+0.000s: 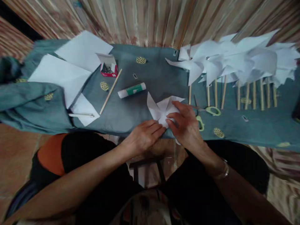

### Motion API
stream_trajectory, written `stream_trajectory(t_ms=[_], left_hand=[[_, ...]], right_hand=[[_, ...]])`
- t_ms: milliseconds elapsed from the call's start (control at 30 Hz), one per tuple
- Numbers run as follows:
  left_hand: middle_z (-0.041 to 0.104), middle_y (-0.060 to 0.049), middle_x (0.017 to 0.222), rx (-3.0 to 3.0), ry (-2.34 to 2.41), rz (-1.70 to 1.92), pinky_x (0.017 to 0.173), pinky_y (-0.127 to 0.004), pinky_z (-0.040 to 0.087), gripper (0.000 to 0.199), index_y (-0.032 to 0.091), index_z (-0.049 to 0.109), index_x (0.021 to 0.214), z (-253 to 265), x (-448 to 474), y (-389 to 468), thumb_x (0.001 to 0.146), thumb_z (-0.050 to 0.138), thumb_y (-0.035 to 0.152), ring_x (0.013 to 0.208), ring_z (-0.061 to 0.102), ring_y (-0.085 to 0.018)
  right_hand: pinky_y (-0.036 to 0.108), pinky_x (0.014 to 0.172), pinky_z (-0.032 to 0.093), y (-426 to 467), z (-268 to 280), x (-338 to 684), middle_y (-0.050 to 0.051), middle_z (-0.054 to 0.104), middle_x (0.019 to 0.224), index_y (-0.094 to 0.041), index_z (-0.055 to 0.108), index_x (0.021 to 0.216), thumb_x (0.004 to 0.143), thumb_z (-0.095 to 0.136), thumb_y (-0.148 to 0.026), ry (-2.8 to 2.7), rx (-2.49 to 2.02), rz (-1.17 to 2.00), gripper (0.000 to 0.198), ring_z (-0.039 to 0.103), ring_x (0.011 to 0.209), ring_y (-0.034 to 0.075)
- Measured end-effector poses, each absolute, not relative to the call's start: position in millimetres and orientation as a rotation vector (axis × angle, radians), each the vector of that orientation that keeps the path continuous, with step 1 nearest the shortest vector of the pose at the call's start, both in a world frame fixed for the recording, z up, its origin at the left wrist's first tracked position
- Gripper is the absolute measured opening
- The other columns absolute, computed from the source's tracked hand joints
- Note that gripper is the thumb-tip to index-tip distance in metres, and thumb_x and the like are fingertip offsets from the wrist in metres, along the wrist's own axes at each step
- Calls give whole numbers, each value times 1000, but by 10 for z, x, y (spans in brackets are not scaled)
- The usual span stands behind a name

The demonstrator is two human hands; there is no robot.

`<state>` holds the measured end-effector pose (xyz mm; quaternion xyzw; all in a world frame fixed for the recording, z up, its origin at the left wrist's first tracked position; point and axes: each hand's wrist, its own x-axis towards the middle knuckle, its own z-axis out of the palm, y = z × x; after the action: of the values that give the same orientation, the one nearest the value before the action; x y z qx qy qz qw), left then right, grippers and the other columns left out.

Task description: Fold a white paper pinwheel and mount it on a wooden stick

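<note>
One green cloth beneath folded paper

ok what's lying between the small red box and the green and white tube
In the head view, a thin wooden stick lies between the red box and the green and white tube, its upper end close by the box.

Grey-green patterned cloth bears white paper sheets; a red cardboard box; a wooden stick; a green-and-white tube; green-handled scissors; folded white paper; wooden-stemmed white paper pinwheels — overlapping.
</note>
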<state>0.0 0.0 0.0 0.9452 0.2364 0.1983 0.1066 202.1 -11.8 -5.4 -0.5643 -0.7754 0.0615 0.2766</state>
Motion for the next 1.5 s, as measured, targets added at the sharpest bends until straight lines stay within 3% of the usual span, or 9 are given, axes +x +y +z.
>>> stream_trajectory(t_ms=[233,533,733,967,1167,1500], left_hand=[[69,-10,106,2764,699,506,82,-33,55,28,13,59,117,38,12,8,95,43,16,97,62,-20],[68,-12,103,2753,690,530,81,-34,55,27,10,58,116,11,14,1,94,44,15,97,62,-21],[69,-11,102,2787,698,547,79,-33,55,25,9,60,112,11,18,-9,94,45,14,94,61,-21],[68,-11,103,2758,706,493,79,-33,54,27,11,60,113,36,19,-4,95,42,17,95,60,-21],[67,-11,102,2721,711,475,79,-35,53,26,11,62,111,34,24,-4,94,42,16,93,59,-22],[73,-9,95,2322,851,805,79,-33,53,22,15,70,102,68,-146,217,91,52,23,87,64,-20]], right_hand=[[50,106,42,-116,-54,2020,5,52,134,-23,63,90,88,56,-20,-2047,-1489,191,8,47,125,26],[50,105,42,-129,-36,2009,-2,44,143,-34,62,110,93,51,-22,-2058,-1454,206,24,44,130,27],[52,96,49,-140,-29,2005,2,46,141,-39,54,127,95,48,-24,-2144,-1487,104,37,47,127,31],[58,100,43,-165,-31,2041,-1,38,149,-44,41,139,94,43,-23,-2267,-1541,240,50,40,135,35],[59,105,36,-219,-43,2016,-1,32,155,-40,39,142,90,40,-11,-2310,-1536,293,59,24,145,33],[57,109,29,-177,7,2011,14,35,154,-17,61,123,92,41,-18,-2365,-1494,248,37,19,147,31]])
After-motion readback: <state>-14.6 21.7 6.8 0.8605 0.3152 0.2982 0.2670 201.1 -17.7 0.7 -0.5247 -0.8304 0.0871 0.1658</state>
